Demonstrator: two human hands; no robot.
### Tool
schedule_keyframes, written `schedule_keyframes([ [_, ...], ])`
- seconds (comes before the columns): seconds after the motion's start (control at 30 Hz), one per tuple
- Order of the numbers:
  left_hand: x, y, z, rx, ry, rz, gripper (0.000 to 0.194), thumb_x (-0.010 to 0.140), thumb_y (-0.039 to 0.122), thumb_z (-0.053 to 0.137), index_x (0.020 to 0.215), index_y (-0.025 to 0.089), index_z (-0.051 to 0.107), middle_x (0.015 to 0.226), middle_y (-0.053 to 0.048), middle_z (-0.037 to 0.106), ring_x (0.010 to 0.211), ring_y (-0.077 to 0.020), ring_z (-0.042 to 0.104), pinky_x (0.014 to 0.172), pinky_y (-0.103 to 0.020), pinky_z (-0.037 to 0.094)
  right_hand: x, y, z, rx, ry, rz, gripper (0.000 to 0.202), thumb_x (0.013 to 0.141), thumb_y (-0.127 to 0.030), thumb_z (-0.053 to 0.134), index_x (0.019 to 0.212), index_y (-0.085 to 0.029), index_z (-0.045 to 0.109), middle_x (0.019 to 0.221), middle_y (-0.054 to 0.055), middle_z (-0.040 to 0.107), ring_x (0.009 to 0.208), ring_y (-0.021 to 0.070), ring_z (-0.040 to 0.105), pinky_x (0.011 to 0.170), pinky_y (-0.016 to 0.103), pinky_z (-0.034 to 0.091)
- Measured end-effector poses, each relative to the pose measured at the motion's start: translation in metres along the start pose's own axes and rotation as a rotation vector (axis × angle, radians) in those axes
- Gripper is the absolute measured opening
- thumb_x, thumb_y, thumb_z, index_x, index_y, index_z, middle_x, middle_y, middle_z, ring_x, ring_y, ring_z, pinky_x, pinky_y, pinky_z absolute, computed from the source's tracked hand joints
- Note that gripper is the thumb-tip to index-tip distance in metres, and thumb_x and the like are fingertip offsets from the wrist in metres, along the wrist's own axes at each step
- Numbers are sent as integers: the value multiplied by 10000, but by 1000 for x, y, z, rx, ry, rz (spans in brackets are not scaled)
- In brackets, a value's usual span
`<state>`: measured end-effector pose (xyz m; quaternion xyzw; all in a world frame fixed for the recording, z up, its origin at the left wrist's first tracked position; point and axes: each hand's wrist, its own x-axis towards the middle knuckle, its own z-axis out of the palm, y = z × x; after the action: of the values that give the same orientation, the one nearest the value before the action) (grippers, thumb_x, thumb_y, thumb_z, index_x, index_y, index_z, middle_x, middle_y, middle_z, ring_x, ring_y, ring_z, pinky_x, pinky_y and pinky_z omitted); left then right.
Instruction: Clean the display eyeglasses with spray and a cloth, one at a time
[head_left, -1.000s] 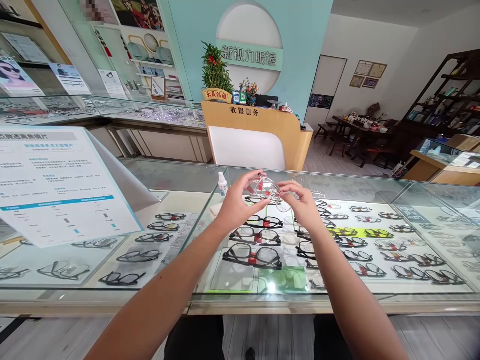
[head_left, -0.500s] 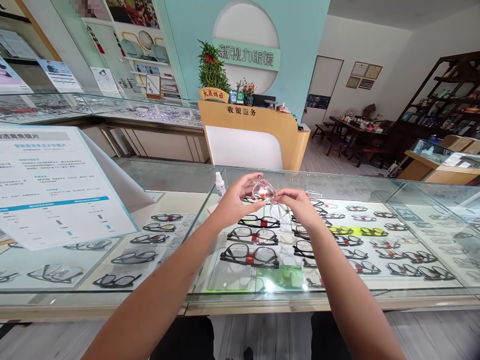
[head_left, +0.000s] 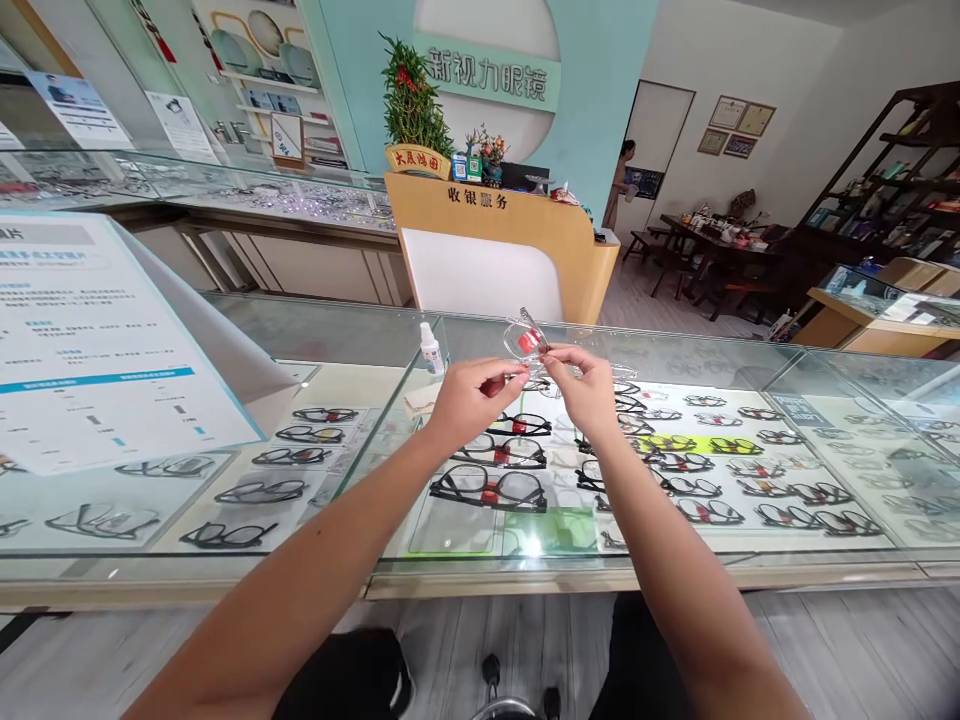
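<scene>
Above the glass counter [head_left: 757, 360], both hands are raised with a pair of clear-lensed eyeglasses [head_left: 516, 338] between them. The glasses are tilted, and a red label shows on one lens. My right hand [head_left: 589, 390] pinches the frame near its right side, thumb and fingers closed. My left hand [head_left: 476, 400] is closed too, its thumb and fingertips pinched at the frame's lower edge. Part of the frame is hidden by the fingers. Under the glass, black-framed glasses [head_left: 491, 487] with red labels lie below the hands.
A white spray bottle [head_left: 430, 350] stands left of the hands, near a small pale box [head_left: 421, 402]. A large printed card [head_left: 135, 350] stands on the left counter. Beyond is a wooden cashier desk [head_left: 487, 215]; a person [head_left: 619, 185] is by the far doorway.
The eyeglasses have turned and tilted upward. My left hand has moved from the lens's side to below the frame. A person has come into view at the far doorway.
</scene>
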<state>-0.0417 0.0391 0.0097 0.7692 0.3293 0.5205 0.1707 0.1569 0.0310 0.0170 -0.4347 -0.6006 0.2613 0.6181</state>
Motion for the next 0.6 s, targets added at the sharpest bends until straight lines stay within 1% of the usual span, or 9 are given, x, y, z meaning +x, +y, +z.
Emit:
schedule_keyframes([
  [0.1, -1, -1, 3, -57, 4, -125, 309, 997, 455, 743, 1153, 235, 893, 617, 52, 472, 590, -114, 402, 619, -294, 365, -6, 2, 6, -143, 28, -128, 163, 939, -352, 740, 905, -242, 856, 1147, 98, 853, 1135, 285, 795, 1086, 468, 590],
  [0.17, -1, -1, 3, -106, 21, -211, 378, 982, 503, 757, 1193, 221, 892, 633, 46, 465, 611, -120, 403, 626, -294, 370, -10, 4, 11, -222, 38, -194, 168, 973, -337, 721, 946, -248, 861, 1190, 105, 836, 1164, 282, 787, 1091, 470, 595],
  [0.3, 0, 2, 2, -166, 56, -318, 408, 964, 544, 773, 1157, 207, 900, 628, 37, 470, 622, -128, 410, 626, -297, 367, -16, 7, 18, -301, 73, -272, 174, 1014, -330, 711, 1004, -245, 862, 1211, 125, 811, 1186, 283, 779, 1078, 472, 611],
  [0.37, 0, 2, 3, -171, 60, -340, 386, 956, 552, 783, 1100, 215, 906, 620, 31, 478, 619, -129, 403, 614, -295, 350, -18, 9, 20, -318, 107, -292, 174, 1025, -334, 710, 1012, -243, 858, 1207, 127, 804, 1185, 285, 776, 1074, 475, 617],
  [0.43, -1, 1, 5, -189, 49, -352, 375, 943, 559, 792, 1043, 216, 908, 630, 16, 527, 623, -133, 410, 598, -293, 339, -19, 11, 22, -338, 120, -300, 174, 1032, -333, 705, 1023, -242, 853, 1215, 128, 800, 1193, 287, 772, 1085, 479, 616],
  [0.53, -1, -4, 10, -249, 51, -375, 386, 920, 568, 803, 984, 200, 903, 685, -18, 629, 647, -144, 453, 585, -288, 349, -21, 13, 23, -380, 82, -295, 183, 1047, -332, 685, 1070, -249, 846, 1254, 128, 795, 1233, 293, 762, 1113, 486, 609],
  [0.6, 0, -9, 12, -292, 80, -404, 395, 896, 567, 824, 993, 192, 902, 697, -21, 640, 659, -147, 468, 595, -286, 364, -22, 12, 24, -394, 46, -304, 198, 1058, -326, 664, 1112, -255, 841, 1295, 127, 791, 1260, 294, 753, 1126, 490, 604],
])
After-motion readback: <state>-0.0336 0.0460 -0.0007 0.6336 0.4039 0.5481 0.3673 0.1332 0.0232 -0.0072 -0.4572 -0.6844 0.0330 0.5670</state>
